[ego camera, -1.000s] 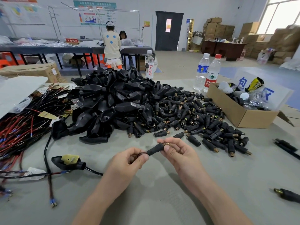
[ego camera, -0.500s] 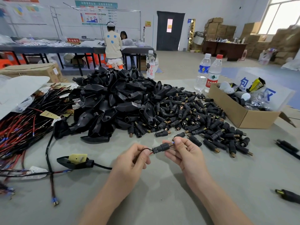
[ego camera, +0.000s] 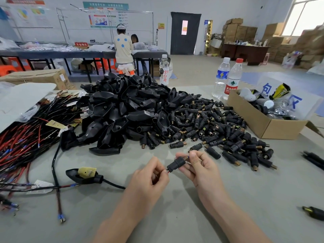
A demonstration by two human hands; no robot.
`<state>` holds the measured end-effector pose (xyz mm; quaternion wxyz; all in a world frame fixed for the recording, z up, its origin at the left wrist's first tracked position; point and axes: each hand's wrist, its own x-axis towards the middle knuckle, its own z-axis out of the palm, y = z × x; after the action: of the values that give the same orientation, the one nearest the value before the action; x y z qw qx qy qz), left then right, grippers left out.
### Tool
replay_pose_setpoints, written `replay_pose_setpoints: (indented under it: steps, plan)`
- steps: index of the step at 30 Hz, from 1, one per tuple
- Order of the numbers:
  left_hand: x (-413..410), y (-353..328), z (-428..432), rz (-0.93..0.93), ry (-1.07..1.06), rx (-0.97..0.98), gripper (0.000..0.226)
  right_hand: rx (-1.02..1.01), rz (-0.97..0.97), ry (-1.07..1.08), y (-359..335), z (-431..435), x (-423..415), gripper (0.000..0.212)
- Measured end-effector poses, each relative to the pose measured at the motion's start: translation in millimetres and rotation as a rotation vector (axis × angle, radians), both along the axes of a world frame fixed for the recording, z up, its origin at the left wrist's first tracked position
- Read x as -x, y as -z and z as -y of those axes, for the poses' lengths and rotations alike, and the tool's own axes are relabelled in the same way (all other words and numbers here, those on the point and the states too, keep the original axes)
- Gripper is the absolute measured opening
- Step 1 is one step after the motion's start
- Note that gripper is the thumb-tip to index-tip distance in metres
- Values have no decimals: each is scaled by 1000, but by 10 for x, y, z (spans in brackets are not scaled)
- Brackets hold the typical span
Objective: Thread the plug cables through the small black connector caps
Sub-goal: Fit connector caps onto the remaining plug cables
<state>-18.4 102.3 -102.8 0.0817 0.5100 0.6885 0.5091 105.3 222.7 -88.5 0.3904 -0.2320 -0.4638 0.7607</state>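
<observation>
Connector cap — between left hand and right hand.

Left hand, right hand close together; each in a curled pinch

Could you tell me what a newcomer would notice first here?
A heap of black plug shells and connector caps fills the middle of the table. In front, the left hand pinches a cable entering one cap gripped by the right hand. Red and black wires sprawl at left.
</observation>
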Motion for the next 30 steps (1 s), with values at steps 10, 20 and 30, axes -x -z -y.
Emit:
replay_pose_setpoints:
  steps: [10, 20, 30]
  plan:
    - [-34, 0, -24, 146, -94, -72, 11, 38, -90, -30, -8, 29, 9, 20]
    - [-79, -24, -57, 245, -144, -129, 17, 9, -140, -76, -68, 120, 12, 20]
    - [-98, -60, -42, 185, -93, -86, 11, 144, -173, -80, -79, 147, 16, 36]
